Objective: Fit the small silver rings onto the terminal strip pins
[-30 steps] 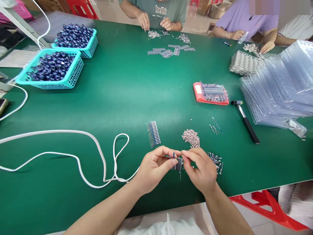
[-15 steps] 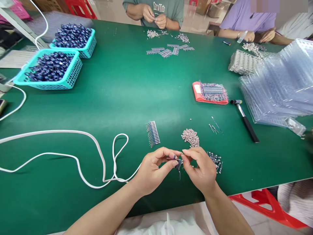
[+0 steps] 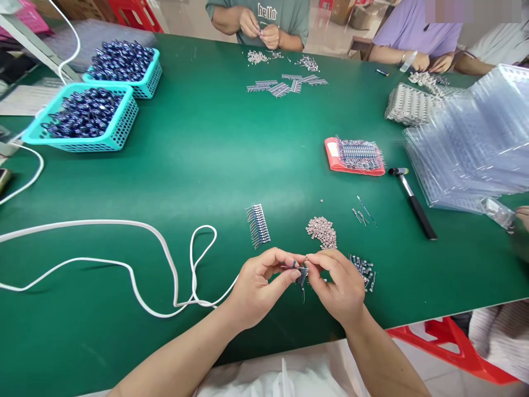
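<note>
Between the thumb and fingers of my left hand (image 3: 262, 284) is a strip of small blue parts with thin wire leads (image 3: 301, 274), one lead hanging down. My right hand (image 3: 339, 284) pinches at the strip's right end; what its fingertips hold is too small to make out. A similar wire-leaded strip (image 3: 259, 226) lies on the green table ahead of my left hand. Just beyond my right hand is a pile of small pale round pieces (image 3: 322, 232). Loose dark parts with silvery ends (image 3: 364, 270) lie to its right, partly hidden by it.
A white cable (image 3: 136, 223) loops across the left. Two turquoise baskets (image 3: 130, 113) hold dark glossy pieces. At right are a hammer (image 3: 417, 212), a red-wrapped bundle of strips (image 3: 334, 162) and clear plastic trays (image 3: 467, 143). Co-workers' hands (image 3: 260, 30) work across the table (image 3: 185, 165).
My hands keep nearly the same hold, with only a slight shift of the fingertips. Part of another person's hand has appeared at the right edge.
</note>
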`<action>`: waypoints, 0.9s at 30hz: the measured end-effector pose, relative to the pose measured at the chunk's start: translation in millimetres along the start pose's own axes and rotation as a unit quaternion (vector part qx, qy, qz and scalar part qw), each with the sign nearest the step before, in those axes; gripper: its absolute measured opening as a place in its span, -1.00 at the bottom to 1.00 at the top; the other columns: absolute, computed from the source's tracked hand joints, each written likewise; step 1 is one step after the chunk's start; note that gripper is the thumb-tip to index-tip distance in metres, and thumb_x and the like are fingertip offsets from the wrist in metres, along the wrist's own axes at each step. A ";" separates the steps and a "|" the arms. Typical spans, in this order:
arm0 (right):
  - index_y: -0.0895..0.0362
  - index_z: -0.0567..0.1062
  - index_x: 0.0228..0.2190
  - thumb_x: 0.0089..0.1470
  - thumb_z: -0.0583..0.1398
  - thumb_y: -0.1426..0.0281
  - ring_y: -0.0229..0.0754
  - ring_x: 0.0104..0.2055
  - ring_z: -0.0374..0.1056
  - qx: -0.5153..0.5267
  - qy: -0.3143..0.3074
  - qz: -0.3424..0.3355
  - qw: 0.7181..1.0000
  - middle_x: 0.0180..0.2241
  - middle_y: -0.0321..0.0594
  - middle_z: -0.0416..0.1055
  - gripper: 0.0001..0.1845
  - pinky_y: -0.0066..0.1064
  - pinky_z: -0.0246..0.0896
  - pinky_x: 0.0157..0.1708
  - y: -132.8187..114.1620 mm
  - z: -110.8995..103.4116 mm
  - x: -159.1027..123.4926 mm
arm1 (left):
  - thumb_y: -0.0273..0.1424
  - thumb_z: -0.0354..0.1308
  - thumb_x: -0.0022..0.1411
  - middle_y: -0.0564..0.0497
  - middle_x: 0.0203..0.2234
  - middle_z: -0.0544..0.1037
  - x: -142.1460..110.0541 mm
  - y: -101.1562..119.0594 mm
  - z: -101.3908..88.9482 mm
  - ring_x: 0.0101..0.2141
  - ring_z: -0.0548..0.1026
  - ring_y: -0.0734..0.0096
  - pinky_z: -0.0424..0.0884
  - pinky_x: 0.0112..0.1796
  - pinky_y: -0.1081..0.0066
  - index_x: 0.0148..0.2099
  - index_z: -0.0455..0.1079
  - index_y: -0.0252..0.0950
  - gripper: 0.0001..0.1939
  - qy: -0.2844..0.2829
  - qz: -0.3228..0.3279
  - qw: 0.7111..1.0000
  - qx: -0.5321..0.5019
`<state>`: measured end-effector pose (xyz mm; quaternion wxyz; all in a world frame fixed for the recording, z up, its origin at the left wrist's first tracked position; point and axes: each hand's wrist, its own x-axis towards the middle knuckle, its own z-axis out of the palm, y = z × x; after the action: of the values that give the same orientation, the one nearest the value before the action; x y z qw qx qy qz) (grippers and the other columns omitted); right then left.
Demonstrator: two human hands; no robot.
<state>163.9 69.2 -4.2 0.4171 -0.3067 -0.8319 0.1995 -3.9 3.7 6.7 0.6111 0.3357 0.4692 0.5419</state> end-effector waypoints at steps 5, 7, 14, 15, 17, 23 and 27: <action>0.09 0.47 -0.27 0.04 0.22 0.65 -0.26 -0.42 0.37 0.044 -0.009 0.045 0.998 -0.41 -0.24 0.48 -0.75 -0.40 0.34 -0.44 -2.0 -0.2 2.0 | -0.42 0.29 0.19 -0.09 -0.20 0.64 1.9 1.1 0.9 -0.24 0.58 0.37 0.54 -0.17 0.36 -0.28 0.40 -0.34 -0.87 -0.001 -0.036 0.997 -0.070; 0.09 0.47 -0.28 0.04 0.22 0.64 -0.28 -0.43 0.35 0.061 -0.007 0.060 0.996 -0.42 -0.26 0.46 -0.75 -0.42 0.32 -0.45 -2.3 -0.9 1.5 | -0.42 0.31 0.17 -0.07 -0.23 0.65 2.7 2.2 1.2 -0.23 0.58 0.38 0.54 -0.18 0.39 -0.29 0.41 -0.34 -0.86 0.008 -0.044 0.995 -0.091; 0.07 0.49 -0.26 0.07 0.22 0.61 -0.28 -0.40 0.38 0.123 -0.026 0.103 0.987 -0.40 -0.28 0.46 -0.77 -0.42 0.31 -0.40 -3.6 -5.9 0.0 | -0.44 0.36 0.11 -0.01 -0.31 0.65 5.1 4.2 2.3 -0.30 0.58 0.42 0.56 -0.27 0.45 -0.33 0.44 -0.34 -0.86 0.053 -0.054 0.992 -0.101; 0.07 0.49 -0.25 0.07 0.22 0.61 -0.28 -0.40 0.38 0.125 -0.027 0.098 0.987 -0.40 -0.28 0.47 -0.76 -0.43 0.31 -0.41 -4.0 -6.1 0.1 | -0.44 0.36 0.10 -0.01 -0.33 0.64 5.5 4.4 2.8 -0.30 0.58 0.42 0.56 -0.27 0.44 -0.33 0.45 -0.35 -0.86 0.055 -0.054 0.992 -0.100; 0.07 0.50 -0.25 0.07 0.22 0.61 -0.30 -0.42 0.38 0.124 -0.032 0.092 0.988 -0.39 -0.29 0.47 -0.76 -0.45 0.30 -0.43 -4.7 -6.2 0.1 | -0.44 0.37 0.09 0.01 -0.36 0.63 6.0 4.9 3.7 -0.32 0.57 0.43 0.55 -0.26 0.45 -0.33 0.46 -0.35 -0.86 0.056 -0.051 0.992 -0.100; 0.07 0.50 -0.26 0.07 0.23 0.60 -0.30 -0.41 0.38 0.118 -0.034 0.103 0.987 -0.40 -0.29 0.47 -0.78 -0.45 0.30 -0.43 -5.1 -5.3 0.0 | -0.45 0.37 0.09 0.02 -0.40 0.62 5.4 4.0 3.6 -0.35 0.56 0.46 0.53 -0.25 0.47 -0.33 0.47 -0.35 -0.87 0.056 -0.043 0.994 -0.083; 0.07 0.51 -0.27 0.08 0.22 0.58 -0.31 -0.43 0.37 0.120 -0.037 0.105 0.986 -0.41 -0.30 0.47 -0.80 -0.46 0.31 -0.43 -5.5 -6.0 0.8 | -0.44 0.37 0.09 0.02 -0.41 0.61 4.6 3.7 3.3 -0.36 0.56 0.46 0.53 -0.26 0.47 -0.33 0.47 -0.35 -0.87 0.059 -0.042 0.995 -0.069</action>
<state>166.5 66.2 2.9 0.3964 -0.3323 -0.7800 0.3522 -2.2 9.1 10.3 0.6260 0.2401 0.4798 0.5659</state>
